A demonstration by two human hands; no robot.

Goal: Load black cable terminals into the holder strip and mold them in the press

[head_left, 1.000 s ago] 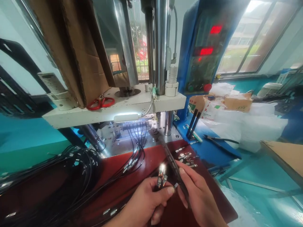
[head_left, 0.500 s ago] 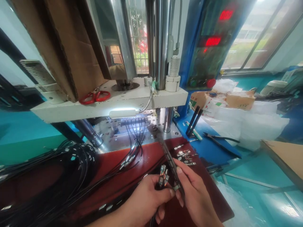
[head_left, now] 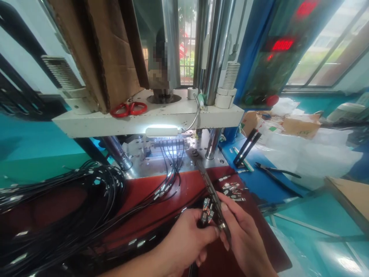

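My left hand (head_left: 186, 236) is closed round a bundle of black cables (head_left: 206, 212) whose bare metal connectors stick up above the fingers. Its thumb and fingertips reach the near end of a long dark slotted metal bar (head_left: 210, 185). My right hand (head_left: 245, 232) grips that bar along its right side. The bar slants away toward the press, and its far end lies by a round bolt on the metal plate (head_left: 138, 164). Small metal connector ends (head_left: 232, 187) lie in a loose pile just beyond my right hand. Both palms are hidden.
Several cables (head_left: 170, 157) run from the lit mould under the white press plate (head_left: 201, 119). Red-handled scissors (head_left: 128, 109) lie on that plate. Coiled black cables (head_left: 95, 184) cover the left of the red-brown board (head_left: 198, 177). Pliers (head_left: 276, 175) rest on the blue surface at right.
The whole view has shifted, so the press and board sit farther right. Both hands keep hold of the cables and the bar, with little change between them.
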